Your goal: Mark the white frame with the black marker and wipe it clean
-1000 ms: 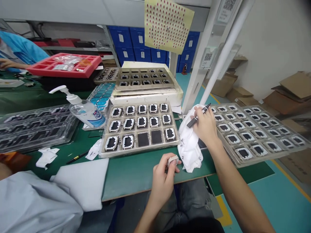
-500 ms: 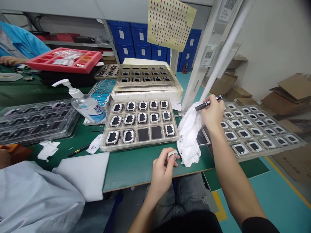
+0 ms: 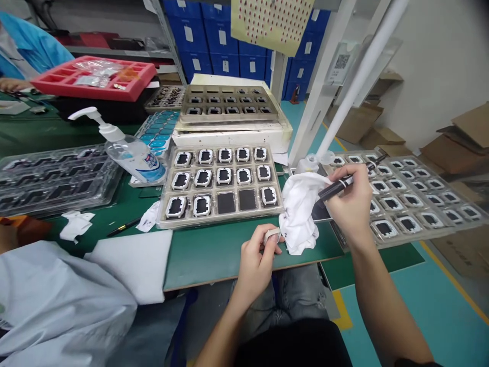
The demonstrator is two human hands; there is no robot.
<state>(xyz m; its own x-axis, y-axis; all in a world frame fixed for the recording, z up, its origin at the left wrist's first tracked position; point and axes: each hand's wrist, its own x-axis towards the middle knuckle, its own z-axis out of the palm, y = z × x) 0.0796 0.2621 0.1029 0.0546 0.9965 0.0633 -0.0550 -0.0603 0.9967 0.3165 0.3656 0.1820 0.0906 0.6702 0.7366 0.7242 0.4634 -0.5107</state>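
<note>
My left hand (image 3: 260,255) is closed around a small pale watch case (image 3: 271,234), just past the table's front edge; fingers hide part of it. My right hand (image 3: 352,204) grips a black marker pen (image 3: 336,187) that slants across the fingers. A crumpled white cloth (image 3: 300,214) with dark spots lies between the hands, its upper corner reaching the right fingertips. I cannot tell whether they pinch it. In front of me, a clear plastic tray (image 3: 221,220) holds several white watch cases (image 3: 202,206); two pockets in its near row show only dark bottoms.
More filled trays lie at right (image 3: 407,223) and behind on a white box (image 3: 229,137). Behind the cloth stands a white bottle (image 3: 307,164). A pump bottle (image 3: 133,158), a dark tray (image 3: 57,178) and a pen (image 3: 124,227) are left, beside a co-worker's grey sleeve (image 3: 64,300).
My right hand has shifted right and down with the marker pen. The cloth's top has moved, and the white bottle behind it now shows. My left hand stays nearly in place.
</note>
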